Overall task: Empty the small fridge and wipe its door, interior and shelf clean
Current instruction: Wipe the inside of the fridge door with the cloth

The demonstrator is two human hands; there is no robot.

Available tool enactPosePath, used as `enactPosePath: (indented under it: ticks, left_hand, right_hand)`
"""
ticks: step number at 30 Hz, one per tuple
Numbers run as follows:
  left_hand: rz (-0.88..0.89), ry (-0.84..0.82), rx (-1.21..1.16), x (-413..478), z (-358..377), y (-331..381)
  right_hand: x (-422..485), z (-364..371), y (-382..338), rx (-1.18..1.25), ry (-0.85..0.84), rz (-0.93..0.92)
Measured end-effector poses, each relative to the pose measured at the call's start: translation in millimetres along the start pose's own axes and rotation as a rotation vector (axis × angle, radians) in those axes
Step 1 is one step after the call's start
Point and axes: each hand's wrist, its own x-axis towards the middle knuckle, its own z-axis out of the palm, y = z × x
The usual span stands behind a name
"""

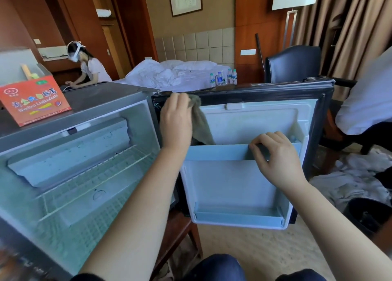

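Gripping a grey-green cloth (201, 126), the left hand (176, 119) presses it against the top inner edge of the open door (261, 121), close to the hinge side. The rest of the cloth hangs down the white liner to the upper door rack (216, 152). The right hand (277, 153) rests on that rack's rim toward its far end, fingers curled over the edge, holding it. A lower rack (237, 217) runs along the door's bottom.

The fridge (110, 96) stands left of the door with its cavity facing the camera. A freezer box (70, 151) sits at the top and a wire shelf (91, 174) lies beneath it. A red carton (36, 102) sits on the fridge's top, at the left.

Behind the door, several water bottles (223, 78) stand by a bed (169, 73) with rumpled white bedding. A dark chair (294, 62) is at the right. White linen (350, 174) is heaped on the floor beside a black bin (369, 215). Another person (89, 68) bends over a desk at the back.
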Motion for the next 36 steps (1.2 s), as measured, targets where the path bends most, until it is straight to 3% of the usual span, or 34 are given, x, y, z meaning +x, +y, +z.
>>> enactPosePath:
  ticks: [8, 13, 18, 20, 24, 31, 36]
  left_hand:
    - [-0.226, 0.01, -0.099, 2, -23, -17]
    - [-0.032, -0.114, -0.22, 15, -3, 31]
    - [0.251, -0.118, 0.037, 13, 2, 8]
    - [0.284, -0.106, 0.101, 13, -6, -16]
    - [0.179, -0.106, 0.16, 5, -26, -53]
    - [-0.152, -0.102, -0.084, 4, -37, -54]
    - [-0.015, -0.124, -0.171, 25, -26, -18]
  right_hand:
    - [1, 1, 0, -0.012, 0.009, -0.017]
    - [9, 4, 10, 0.013, -0.013, -0.01]
    - [22, 2, 25, 0.071, -0.069, -0.013]
    - [26, 3, 29, 0.083, -0.08, -0.01]
    - [27, 7, 29, 0.093, -0.042, -0.003]
    - [20, 9, 26, 0.086, -0.015, -0.011]
    - [20, 11, 23, 0.072, -0.005, 0.005]
